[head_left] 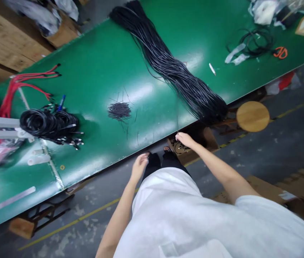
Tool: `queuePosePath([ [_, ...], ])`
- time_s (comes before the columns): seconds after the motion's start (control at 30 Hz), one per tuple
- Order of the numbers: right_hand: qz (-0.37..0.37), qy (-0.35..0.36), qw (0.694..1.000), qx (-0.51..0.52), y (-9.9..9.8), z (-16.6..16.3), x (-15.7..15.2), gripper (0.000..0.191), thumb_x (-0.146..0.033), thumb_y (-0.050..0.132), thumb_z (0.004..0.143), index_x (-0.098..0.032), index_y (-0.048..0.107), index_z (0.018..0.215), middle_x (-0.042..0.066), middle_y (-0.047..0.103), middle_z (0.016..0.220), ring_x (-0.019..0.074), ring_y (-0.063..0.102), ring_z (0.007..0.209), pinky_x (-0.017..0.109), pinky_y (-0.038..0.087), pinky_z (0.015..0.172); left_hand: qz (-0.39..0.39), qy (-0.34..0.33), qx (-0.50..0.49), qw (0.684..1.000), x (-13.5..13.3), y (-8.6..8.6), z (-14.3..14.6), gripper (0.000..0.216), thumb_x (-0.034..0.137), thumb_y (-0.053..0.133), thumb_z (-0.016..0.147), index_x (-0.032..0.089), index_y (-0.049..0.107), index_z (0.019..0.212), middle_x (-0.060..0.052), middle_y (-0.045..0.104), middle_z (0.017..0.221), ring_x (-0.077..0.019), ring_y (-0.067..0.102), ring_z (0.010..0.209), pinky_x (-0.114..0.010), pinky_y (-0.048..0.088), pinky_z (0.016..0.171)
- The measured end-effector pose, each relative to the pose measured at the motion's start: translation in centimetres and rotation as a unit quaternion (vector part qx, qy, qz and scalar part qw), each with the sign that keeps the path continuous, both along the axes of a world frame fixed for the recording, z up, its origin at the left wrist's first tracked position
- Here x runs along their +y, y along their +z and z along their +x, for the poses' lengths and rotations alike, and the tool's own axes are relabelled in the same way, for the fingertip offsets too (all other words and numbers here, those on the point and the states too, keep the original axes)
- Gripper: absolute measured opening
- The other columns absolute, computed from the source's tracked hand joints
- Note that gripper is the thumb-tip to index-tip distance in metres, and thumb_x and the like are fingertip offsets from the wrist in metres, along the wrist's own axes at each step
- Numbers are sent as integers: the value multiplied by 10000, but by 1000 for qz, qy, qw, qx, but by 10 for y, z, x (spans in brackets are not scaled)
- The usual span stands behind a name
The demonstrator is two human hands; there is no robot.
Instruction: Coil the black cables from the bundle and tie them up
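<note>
My right hand [185, 139] is at the table's front edge, its fingers pinched on the end of a thin black cable. That cable runs up over the green table toward a long, thick bundle of black cables [165, 64], which lies slantwise across the tabletop. Lower and to the left, my left hand [139, 165] hangs in front of the edge with its fingers curled together. A small shiny spot shows at those fingertips; what it is I cannot make out. Left of the bundle lies a pile of short, thin black pieces [119, 110], with several strays around it.
Coiled black cables [46, 122] and red cables [12, 89] lie at the left. At the right are orange-handled scissors [280, 52], a loose cable coil [259, 43] and a white marker [212, 69]. Below the edge stand a cardboard box [211, 139] and a round stool [253, 116].
</note>
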State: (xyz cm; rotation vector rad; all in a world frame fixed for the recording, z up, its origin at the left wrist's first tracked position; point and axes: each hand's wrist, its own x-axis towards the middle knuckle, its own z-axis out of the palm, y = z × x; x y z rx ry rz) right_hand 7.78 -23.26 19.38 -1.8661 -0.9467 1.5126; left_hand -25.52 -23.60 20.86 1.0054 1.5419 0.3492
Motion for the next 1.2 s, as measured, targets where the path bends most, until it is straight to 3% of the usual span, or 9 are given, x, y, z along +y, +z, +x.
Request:
queuePosePath([
  [0.07,48,27,996,67,33,-25,-7,422,-477,420,989,-189,532,702,24,615,654,137,585,663,283,493,727,14,-170,-43,984,-10,5,41,675,316,762,722,202,544,1351,-143,538,1470,-291,498,1375,-470,382,1157],
  [0.17,111,34,980,163,78,-43,-14,447,-571,384,981,-200,502,763,-3,567,620,121,541,549,267,464,598,52,-329,-116,936,-25,17,99,830,356,778,734,193,428,1468,-155,389,1585,-310,352,1477,-483,263,1228],
  [0.33,156,-8,930,332,124,-33,-29,464,-558,554,916,-192,430,659,-41,442,613,82,479,446,240,364,472,58,-429,-189,881,-45,39,141,321,362,547,940,181,643,1188,-85,683,1235,-220,620,1170,-366,440,1081],
  [0.47,153,70,963,211,134,-13,-46,441,-519,492,949,-191,466,656,-23,502,604,94,503,467,250,386,503,44,-484,-165,858,-72,32,120,251,309,479,975,181,663,1088,-46,717,1120,-170,656,1041,-282,478,978],
  [0.6,84,113,989,-43,122,-18,-49,349,-406,425,937,-196,502,670,-9,547,509,124,536,515,257,416,585,67,-515,-136,844,-106,17,120,250,204,436,981,150,674,1040,-87,721,1147,-182,653,1093,-285,468,1001],
  [0.77,103,91,986,-97,134,-22,-47,328,-420,400,941,-203,509,721,-57,461,440,105,442,442,248,363,547,148,-497,-220,827,-129,17,191,271,205,393,1001,151,654,1043,-86,710,1128,-168,642,1080,-284,475,999],
  [0.87,139,71,983,-101,154,-6,-44,333,-444,409,955,-199,516,756,-52,484,497,98,458,479,240,367,558,160,-445,-185,862,-120,20,221,285,208,362,1003,161,641,1038,-78,687,1090,-174,629,1046,-314,483,991],
  [0.97,141,57,986,-67,160,16,-39,363,-484,430,959,-195,523,761,-40,503,532,99,473,495,245,385,567,162,-421,-133,883,-100,13,222,284,228,358,1006,170,633,1047,-74,663,1072,-177,617,1025,-321,487,980],
  [1.2,92,114,988,-47,136,63,2,415,-549,480,916,-174,599,783,14,595,632,130,582,593,260,457,622,150,-453,-114,871,-60,-16,218,306,246,348,1017,154,631,1089,-88,676,1104,-183,632,1054,-330,493,996],
])
